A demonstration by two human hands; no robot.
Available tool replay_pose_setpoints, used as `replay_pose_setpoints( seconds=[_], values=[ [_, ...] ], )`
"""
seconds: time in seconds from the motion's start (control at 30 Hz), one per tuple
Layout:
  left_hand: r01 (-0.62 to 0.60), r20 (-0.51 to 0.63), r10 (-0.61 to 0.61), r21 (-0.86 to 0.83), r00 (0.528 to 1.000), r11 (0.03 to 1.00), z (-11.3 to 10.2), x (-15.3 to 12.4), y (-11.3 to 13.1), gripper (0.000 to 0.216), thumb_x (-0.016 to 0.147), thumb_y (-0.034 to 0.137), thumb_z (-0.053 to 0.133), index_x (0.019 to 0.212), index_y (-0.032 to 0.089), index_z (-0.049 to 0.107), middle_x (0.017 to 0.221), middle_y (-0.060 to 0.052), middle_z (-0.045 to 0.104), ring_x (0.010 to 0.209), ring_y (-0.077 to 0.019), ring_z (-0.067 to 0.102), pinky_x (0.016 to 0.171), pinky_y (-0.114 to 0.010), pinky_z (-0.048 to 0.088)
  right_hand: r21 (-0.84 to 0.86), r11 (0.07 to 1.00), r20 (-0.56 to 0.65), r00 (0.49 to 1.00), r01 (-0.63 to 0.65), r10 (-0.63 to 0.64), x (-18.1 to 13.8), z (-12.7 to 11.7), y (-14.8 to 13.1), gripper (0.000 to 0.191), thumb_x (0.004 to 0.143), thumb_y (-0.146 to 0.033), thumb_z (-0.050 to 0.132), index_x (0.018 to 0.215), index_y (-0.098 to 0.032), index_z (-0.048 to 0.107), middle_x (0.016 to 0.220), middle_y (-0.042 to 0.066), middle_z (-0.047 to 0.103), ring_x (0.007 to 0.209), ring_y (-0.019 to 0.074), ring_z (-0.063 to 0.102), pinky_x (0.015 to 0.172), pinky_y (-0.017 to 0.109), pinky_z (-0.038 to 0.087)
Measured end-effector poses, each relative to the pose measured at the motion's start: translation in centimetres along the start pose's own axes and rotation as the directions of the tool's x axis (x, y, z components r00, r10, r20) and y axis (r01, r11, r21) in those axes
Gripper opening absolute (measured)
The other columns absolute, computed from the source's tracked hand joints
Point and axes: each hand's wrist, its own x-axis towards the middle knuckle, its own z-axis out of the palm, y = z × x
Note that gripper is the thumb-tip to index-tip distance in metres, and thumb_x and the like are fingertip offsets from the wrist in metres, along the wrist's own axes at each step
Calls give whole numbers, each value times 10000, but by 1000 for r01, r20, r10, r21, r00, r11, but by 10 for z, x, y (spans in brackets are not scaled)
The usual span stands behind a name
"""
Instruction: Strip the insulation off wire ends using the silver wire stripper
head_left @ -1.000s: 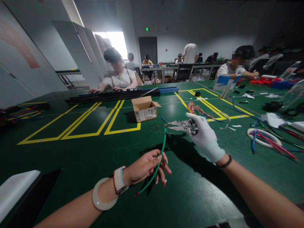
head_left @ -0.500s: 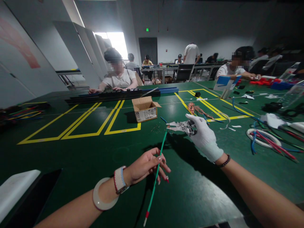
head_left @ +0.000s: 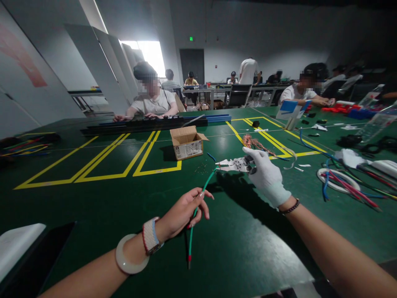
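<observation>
My bare left hand (head_left: 186,210) pinches a green wire (head_left: 209,179) between thumb and fingers. The wire bends up to the right, and its lower end carries a red sleeve and a bare metal tip. In my gloved right hand (head_left: 266,176) are wire strippers (head_left: 232,165), held with the jaws pointing left. The jaw tips meet the wire's upper end, where a bit of copper shows. Whether the jaws are fully closed on it is too small to tell. Small scraps and a short blue wire piece (head_left: 211,157) lie just beyond the jaws.
An open cardboard box (head_left: 188,145) stands beyond my hands. Copper strands (head_left: 256,142) lie behind the strippers. Coloured wires and a white ring (head_left: 338,182) are at right, a dark flat object (head_left: 40,258) at lower left. Black rails (head_left: 142,125) lie before a person (head_left: 155,101) across the table.
My left hand has moved slightly left and turned, and the green wire, straight before, is now bent. Its lower end has swung upward. The strippers remain at its upper end.
</observation>
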Motion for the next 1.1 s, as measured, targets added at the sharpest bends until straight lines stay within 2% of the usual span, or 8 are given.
replay_pose_setpoints(
  seconds=[0.17, 0.23, 0.43, 0.6, 0.9, 1.1],
  values=[
    [12, -72, 7, 262, 997, 965, -14, 4, 20, 302, 947, 419, 420, 997, 145, 539, 685, 1, 605, 403, -38, 335, 386, -158, 237, -111, 992, -88, 993, 66, -76, 4, -2, 11, 680, 697, -67, 498, 1345, -267, 449, 1273, 50, 550, 911, 203, 632, 510, 234, 458],
    [23, -93, 13, 380, 996, 924, -21, 5, 28, 310, 945, 412, 414, 977, 141, 561, 738, -6, 608, 435, -46, 356, 415, -169, 274, -144, 986, -117, 988, 80, -97, 5, -4, 14, 676, 706, -88, 512, 1354, -268, 445, 1280, 54, 546, 899, 208, 630, 495, 234, 443],
    [57, -178, 75, 639, 981, 767, -27, 3, 43, 344, 934, 420, 388, 936, 154, 606, 635, 28, 528, 493, -96, 412, 464, -200, 305, -205, 973, -169, 975, 109, -145, 5, -13, 9, 675, 709, -88, 514, 1357, -267, 454, 1273, 59, 556, 881, 208, 627, 530, 244, 445],
    [54, -157, 84, 711, 984, 701, -24, 0, 46, 373, 935, 441, 361, 913, 164, 609, 590, 42, 478, 505, -116, 429, 493, -211, 320, -258, 952, -166, 964, 162, -208, 4, -14, 3, 634, 729, -70, 496, 1336, -255, 486, 1250, 54, 581, 860, 195, 624, 587, 255, 447],
    [46, -118, 71, 773, 990, 632, -24, -4, 50, 388, 952, 433, 327, 862, 179, 606, 567, 47, 441, 512, -125, 438, 518, -218, 336, -285, 941, -176, 955, 181, -237, 5, -14, 4, 597, 748, -88, 511, 1319, -261, 505, 1167, 41, 619, 787, 167, 604, 570, 242, 401],
    [19, -56, 41, 784, 998, 621, -27, -4, 53, 376, 960, 407, 322, 923, 182, 621, 674, 19, 534, 573, -133, 479, 552, -227, 358, -282, 944, -167, 960, 172, -225, 3, -15, 4, 560, 759, -105, 511, 1293, -271, 532, 1124, 47, 621, 777, 164, 601, 554, 234, 385]
  ],
)
